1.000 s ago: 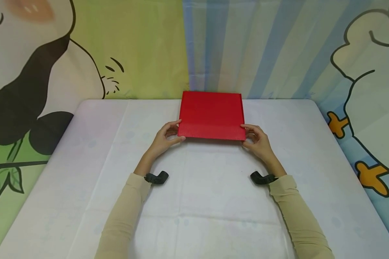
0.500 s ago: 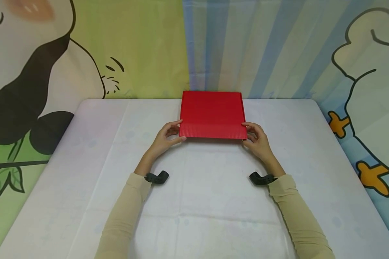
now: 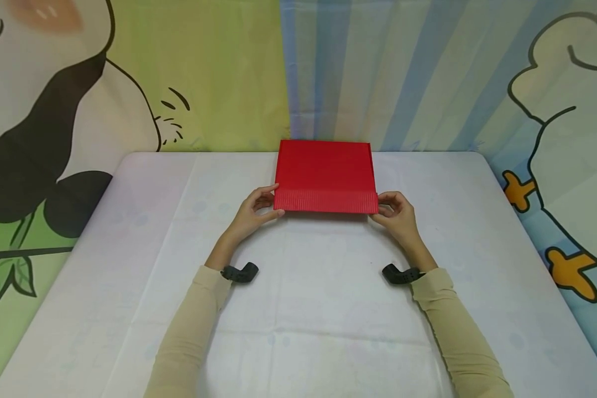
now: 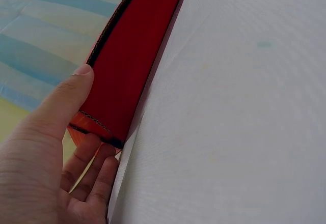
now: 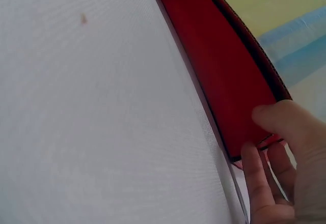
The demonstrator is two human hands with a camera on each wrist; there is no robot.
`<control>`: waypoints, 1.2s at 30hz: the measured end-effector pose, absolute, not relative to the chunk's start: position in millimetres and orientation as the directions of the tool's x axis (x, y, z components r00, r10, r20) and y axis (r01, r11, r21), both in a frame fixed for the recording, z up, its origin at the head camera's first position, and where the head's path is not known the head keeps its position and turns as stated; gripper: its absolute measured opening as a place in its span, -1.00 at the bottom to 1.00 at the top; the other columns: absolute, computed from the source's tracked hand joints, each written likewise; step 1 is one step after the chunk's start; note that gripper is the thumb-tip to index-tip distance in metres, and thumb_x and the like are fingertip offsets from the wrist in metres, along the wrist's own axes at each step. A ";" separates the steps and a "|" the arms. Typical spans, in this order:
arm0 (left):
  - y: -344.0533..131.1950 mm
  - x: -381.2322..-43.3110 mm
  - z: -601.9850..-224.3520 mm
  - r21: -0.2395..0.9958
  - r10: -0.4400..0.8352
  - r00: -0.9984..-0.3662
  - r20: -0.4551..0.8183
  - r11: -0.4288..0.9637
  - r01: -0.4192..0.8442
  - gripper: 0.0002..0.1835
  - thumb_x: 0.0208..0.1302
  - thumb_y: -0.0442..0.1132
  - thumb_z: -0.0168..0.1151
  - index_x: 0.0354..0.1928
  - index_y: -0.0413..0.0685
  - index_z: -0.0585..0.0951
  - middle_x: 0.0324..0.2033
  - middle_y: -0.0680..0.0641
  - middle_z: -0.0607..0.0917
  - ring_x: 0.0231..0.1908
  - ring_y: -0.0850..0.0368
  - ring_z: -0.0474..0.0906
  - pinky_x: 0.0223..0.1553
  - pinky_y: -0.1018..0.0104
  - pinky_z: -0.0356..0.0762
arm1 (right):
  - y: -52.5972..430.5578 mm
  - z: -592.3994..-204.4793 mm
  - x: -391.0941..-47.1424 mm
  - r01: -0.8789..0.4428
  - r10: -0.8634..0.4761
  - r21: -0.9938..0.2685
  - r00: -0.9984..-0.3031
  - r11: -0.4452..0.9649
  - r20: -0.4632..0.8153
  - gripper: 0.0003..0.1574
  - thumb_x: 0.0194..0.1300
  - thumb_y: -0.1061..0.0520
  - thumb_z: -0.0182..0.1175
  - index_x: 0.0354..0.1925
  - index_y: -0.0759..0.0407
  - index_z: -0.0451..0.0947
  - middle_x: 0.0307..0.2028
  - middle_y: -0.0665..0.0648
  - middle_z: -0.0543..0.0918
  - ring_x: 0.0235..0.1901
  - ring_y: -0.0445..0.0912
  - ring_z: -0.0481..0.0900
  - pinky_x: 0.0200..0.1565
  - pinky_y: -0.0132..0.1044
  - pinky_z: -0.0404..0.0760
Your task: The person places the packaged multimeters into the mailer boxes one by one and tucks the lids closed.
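A flat red cardboard box [image 3: 325, 168] with a ribbed front strip on its lid [image 3: 325, 202] sits at the far middle of the table. My left hand [image 3: 249, 216] grips its front left corner, index finger along the lid's edge and thumb at the front. At the front right corner, my right hand [image 3: 399, 221] holds the box between thumb and fingers. From the left wrist, the thumb [image 4: 76, 86] lies by the lid's dark corrugated edge, over the red front wall [image 4: 132, 46]. The right wrist view shows the thumb [image 5: 272, 114] against that front wall [image 5: 214, 71], with fingers at the side.
A white cloth [image 3: 323, 309] covers the table, creased in places. Its far edge meets a printed curtain [image 3: 204, 77] with cartoon animals. Each wrist carries a black strapped device, one on the left [image 3: 241, 272] and one on the right [image 3: 402, 274].
My right index finger has come off the top of the lid and now lies at the box's right side. The left hand keeps its grip, and the box has hardly moved.
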State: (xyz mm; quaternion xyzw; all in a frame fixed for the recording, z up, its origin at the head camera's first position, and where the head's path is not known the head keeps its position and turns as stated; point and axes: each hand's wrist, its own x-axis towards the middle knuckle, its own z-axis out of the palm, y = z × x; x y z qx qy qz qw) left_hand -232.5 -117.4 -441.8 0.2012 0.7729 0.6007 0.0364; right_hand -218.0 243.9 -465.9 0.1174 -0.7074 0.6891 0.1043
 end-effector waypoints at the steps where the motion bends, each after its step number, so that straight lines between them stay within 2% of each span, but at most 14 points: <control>1: -117.6 -232.5 -441.8 0.944 0.355 -0.917 0.182 0.198 0.264 -0.28 0.04 -0.39 0.36 0.29 -0.15 0.33 -0.04 -0.25 0.46 0.03 -0.07 0.40 0.21 -0.02 0.34 | 244.4 -467.2 -218.8 -0.309 -0.030 -0.951 -0.951 0.025 0.308 -0.39 -0.16 0.68 0.21 -0.06 0.65 0.26 -0.17 0.00 0.51 -0.14 -0.24 0.52 -0.15 -0.52 0.60; 5: -118.1 -232.5 -441.8 0.946 0.356 -0.920 0.166 0.206 0.251 -0.29 0.07 -0.36 0.35 0.30 -0.11 0.32 -0.03 -0.23 0.45 0.04 -0.04 0.39 0.22 0.01 0.34 | 243.8 -467.7 -219.1 -0.316 -0.092 -0.948 -0.945 0.031 0.313 -0.31 -0.10 0.62 0.23 0.01 0.57 0.17 -0.10 0.00 0.43 -0.06 -0.20 0.42 -0.11 -0.53 0.55; 11: -118.2 -232.0 -441.6 0.945 0.347 -0.922 0.171 0.206 0.253 -0.42 0.22 -0.32 0.21 0.29 -0.13 0.32 -0.04 -0.21 0.46 0.02 -0.01 0.39 0.20 0.01 0.35 | 242.3 -464.9 -217.5 -0.318 -0.116 -0.946 -0.939 -0.060 0.323 -0.38 0.11 0.52 0.11 0.14 0.53 0.14 -0.04 0.06 0.41 -0.02 -0.15 0.38 -0.02 -0.51 0.48; 15: -118.6 -231.7 -443.1 0.942 0.345 -0.920 0.188 0.202 0.268 -0.42 0.22 -0.37 0.20 0.29 -0.16 0.32 -0.05 -0.27 0.44 0.01 -0.09 0.39 0.18 -0.03 0.37 | 243.8 -466.1 -218.7 -0.319 -0.160 -0.946 -0.932 -0.059 0.325 -0.24 0.12 0.55 0.09 0.28 0.39 0.14 0.11 0.14 0.37 0.10 -0.10 0.34 0.07 -0.48 0.46; 19: -117.7 -233.8 -443.5 0.934 0.343 -0.918 0.200 0.218 0.284 -0.37 0.20 -0.39 0.22 0.31 -0.15 0.28 -0.01 -0.33 0.38 0.04 -0.16 0.40 0.16 -0.07 0.39 | 245.2 -466.2 -219.7 -0.333 -0.211 -0.943 -0.922 0.007 0.324 -0.19 0.14 0.52 0.11 0.34 0.29 0.15 0.31 0.20 0.24 0.23 -0.09 0.26 0.14 -0.47 0.38; 25: -114.7 -241.4 -443.9 0.930 0.347 -0.915 0.206 0.220 0.293 -0.26 0.17 -0.40 0.24 0.38 -0.09 0.19 0.15 -0.31 0.32 0.17 -0.22 0.36 0.15 -0.10 0.38 | 246.0 -462.0 -218.7 -0.341 -0.240 -0.934 -0.920 0.103 0.310 -0.18 0.16 0.51 0.11 0.36 0.29 0.13 0.39 0.25 0.12 0.24 -0.21 0.29 0.23 -0.48 0.27; 30: -114.3 -243.0 -444.6 0.919 0.388 -0.891 0.234 0.211 0.333 -0.25 0.17 -0.44 0.22 0.39 -0.12 0.16 0.29 -0.26 0.28 0.24 -0.20 0.31 0.17 -0.07 0.37 | 244.6 -454.6 -216.0 -0.296 -0.266 -0.942 -0.932 0.159 0.248 -0.21 0.20 0.47 0.08 0.37 0.23 0.13 0.42 0.22 0.03 0.33 -0.07 0.20 0.28 -0.49 0.25; 33: -112.4 -241.9 -445.1 0.911 0.396 -0.883 0.253 0.210 0.355 -0.29 0.16 -0.49 0.20 0.36 -0.17 0.20 0.30 -0.24 0.27 0.22 -0.20 0.32 0.19 -0.04 0.37 | 239.8 -445.1 -210.5 -0.268 -0.264 -0.945 -0.940 0.187 0.215 -0.24 0.21 0.47 0.08 0.35 0.28 0.14 0.42 0.25 0.04 0.35 0.07 0.15 0.32 -0.36 0.23; 36: -109.4 -240.6 -446.0 0.906 0.369 -0.893 0.257 0.230 0.356 -0.34 0.16 -0.52 0.16 0.33 -0.20 0.25 0.25 -0.25 0.31 0.20 -0.19 0.33 0.19 -0.01 0.38 | 236.3 -442.9 -208.9 -0.258 -0.250 -0.942 -0.947 0.214 0.202 -0.26 0.20 0.47 0.09 0.34 0.31 0.15 0.41 0.27 0.04 0.35 0.16 0.12 0.34 -0.13 0.19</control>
